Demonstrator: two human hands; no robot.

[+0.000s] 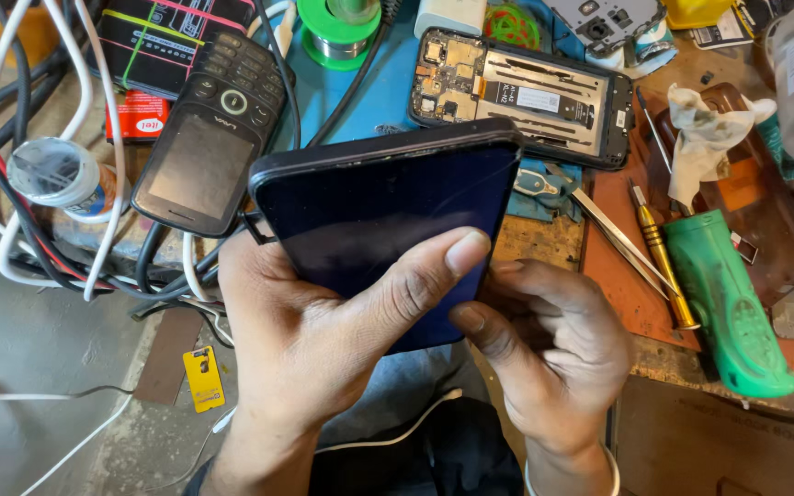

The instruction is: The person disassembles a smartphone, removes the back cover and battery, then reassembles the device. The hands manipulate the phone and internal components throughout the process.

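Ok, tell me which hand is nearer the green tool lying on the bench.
Right. The right hand is just left of the green tool, while the left hand is farther left, gripping the dark smartphone.

The smartphone [369, 211] shows a dark navy screen in a black frame. The keypad phone [209, 138] is black with a grey screen. A bright green tool [723, 298] lies beside a screwdriver [659, 253] with a gold shaft. The solder spool [337, 32] is green, the cables [48, 129] white, black and red, the tag [204, 378] yellow, the mat [351, 96] blue
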